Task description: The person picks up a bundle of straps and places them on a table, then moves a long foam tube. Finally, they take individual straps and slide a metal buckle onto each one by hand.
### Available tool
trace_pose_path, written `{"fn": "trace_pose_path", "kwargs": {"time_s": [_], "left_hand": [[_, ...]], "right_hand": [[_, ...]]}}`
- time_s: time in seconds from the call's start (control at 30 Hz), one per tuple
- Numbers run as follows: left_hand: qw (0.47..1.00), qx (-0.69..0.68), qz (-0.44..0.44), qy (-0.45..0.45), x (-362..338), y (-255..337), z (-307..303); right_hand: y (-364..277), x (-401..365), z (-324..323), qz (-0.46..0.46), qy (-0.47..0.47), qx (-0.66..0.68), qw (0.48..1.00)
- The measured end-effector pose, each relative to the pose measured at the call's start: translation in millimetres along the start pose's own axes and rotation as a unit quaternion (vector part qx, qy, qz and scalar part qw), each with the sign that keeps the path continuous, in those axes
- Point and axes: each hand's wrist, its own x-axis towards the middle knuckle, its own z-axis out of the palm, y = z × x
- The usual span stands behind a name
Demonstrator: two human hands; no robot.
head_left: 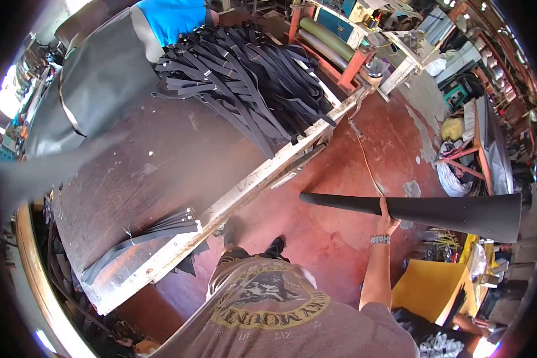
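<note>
My right hand (386, 222), with a metal-banded watch on the wrist, is wrapped round a long, dark, curled sheet (459, 215) of leather-like material. The sheet is held out to the right above the red floor, narrow at its left end and flaring wide at its right end. My left hand is out of view. On the worktable (119, 185) to my left lies a big heap of black straps (238, 77). A smaller tied bundle of dark strips (137, 238) rests near the table's close corner.
A large dark sheet (101, 77) covers the table's far left, beside blue cloth (173, 21). A red frame (346, 74) holding rolls stands past the table's far end. At right are a red-legged stand (477, 152) and a yellow panel (429, 289). An orange cord (367, 158) crosses the floor.
</note>
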Motion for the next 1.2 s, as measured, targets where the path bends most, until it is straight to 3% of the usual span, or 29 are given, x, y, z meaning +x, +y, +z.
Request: {"fn": "trace_pose_path", "kwargs": {"time_s": [0.13,0.2,0.27,0.4,0.5,0.67,0.77,0.83,0.87,0.9,0.93,0.97,1.0,1.1,1.2], "left_hand": [[0.999,-0.022,-0.006,0.034,12,6,-74],[0.998,-0.022,0.004,0.053,20,18,-123],[0.997,-0.027,0.015,0.075,30,25,-180],[0.991,-0.031,0.026,0.128,69,49,-301],[0.987,-0.030,0.030,0.158,101,53,-384],[0.980,-0.015,-0.001,0.200,139,25,-516],[0.974,-0.020,-0.043,0.223,147,-34,-580],[0.969,-0.033,-0.087,0.228,138,-105,-605],[0.972,0.012,-0.134,0.191,141,-143,-646],[0.949,-0.062,-0.159,0.264,143,-189,-678],[0.977,0.155,-0.090,0.113,125,-233,-714],[0.953,0.017,-0.137,0.271,78,-249,-668],[0.965,0.028,-0.132,0.224,39,-279,-688],[0.934,0.082,-0.255,0.234,-53,-354,-731],[0.897,0.125,-0.357,0.230,-124,-399,-760]], "right_hand": [[32,12,-15,-0.036,0.039,0.000,0.999],[63,24,-25,-0.010,0.067,0.058,0.996],[28,-4,-6,0.029,0.105,0.061,0.992],[37,-11,-11,-0.003,0.130,-0.056,0.990],[29,-29,-2,0.055,0.153,-0.123,0.979],[32,-61,11,0.104,0.198,-0.043,0.974],[47,-65,4,0.108,0.235,-0.040,0.965],[44,-75,2,0.150,0.213,-0.062,0.963],[36,-78,6,0.172,0.202,-0.075,0.961],[9,-97,30,0.189,0.228,-0.097,0.950],[10,-96,41,0.168,0.212,-0.062,0.961],[13,-98,45,0.148,0.196,-0.032,0.969],[7,-104,44,0.129,0.184,-0.005,0.975],[-13,-112,64,0.168,0.253,-0.050,0.951],[-19,-112,70,0.167,0.222,-0.068,0.958]]}}
